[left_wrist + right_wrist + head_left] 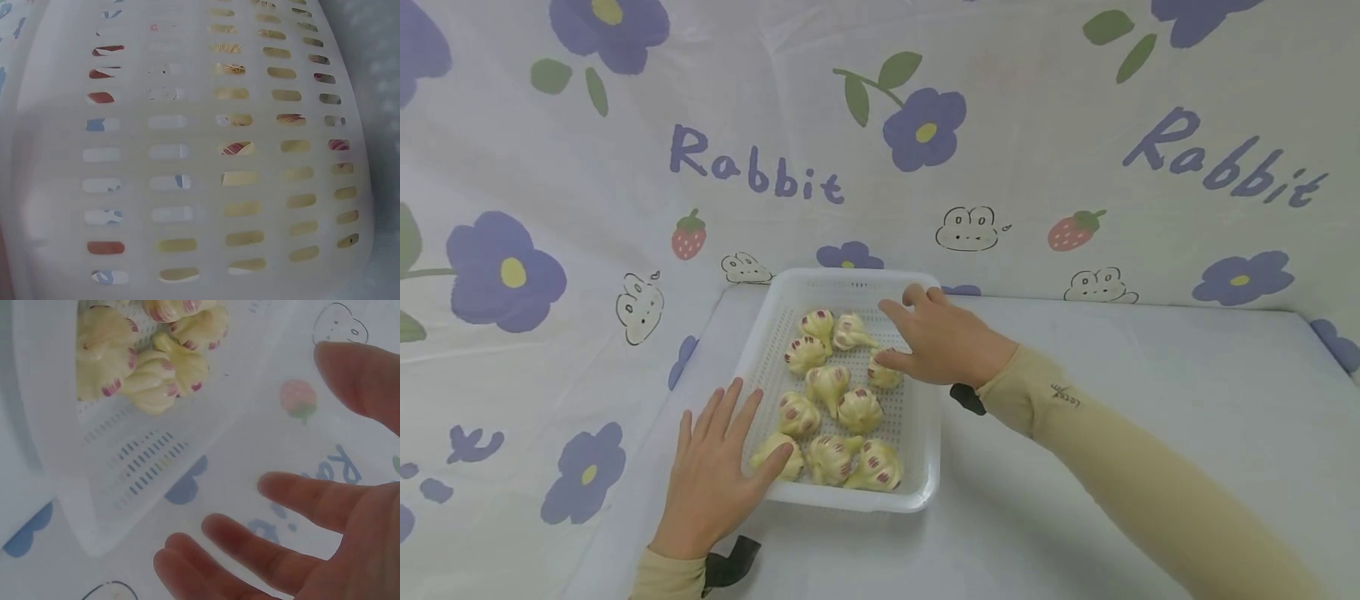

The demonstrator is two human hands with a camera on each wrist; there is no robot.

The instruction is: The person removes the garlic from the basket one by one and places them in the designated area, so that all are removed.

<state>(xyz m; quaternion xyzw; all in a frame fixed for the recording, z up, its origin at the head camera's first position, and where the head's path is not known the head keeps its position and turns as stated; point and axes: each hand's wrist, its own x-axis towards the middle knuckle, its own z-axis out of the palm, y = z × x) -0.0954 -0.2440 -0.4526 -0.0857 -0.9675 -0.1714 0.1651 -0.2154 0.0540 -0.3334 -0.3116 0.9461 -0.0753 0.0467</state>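
Observation:
A white plastic basket (934, 450) with slotted walls stands on the table, holding several pale yellow garlic bulbs (828, 383) with purple streaks. At its near left corner my left hand (715, 475) has its fingers extended along the outside, thumb over the rim by a garlic bulb (801, 414). My right hand (951, 337) hovers over the right side, fingers spread and holding nothing; its thumb overlaps a bulb (886, 372) in the head view. In the right wrist view its fingers (262, 550) are apart from the bulbs. Through the basket wall (131, 137), yellow patches show in the left wrist view.
A white cloth (1015, 167) printed with flowers, rabbits and strawberries hangs behind and at the left. The white tabletop (1112, 400) extends to the right of the basket. Black straps (732, 562) show at both wrists.

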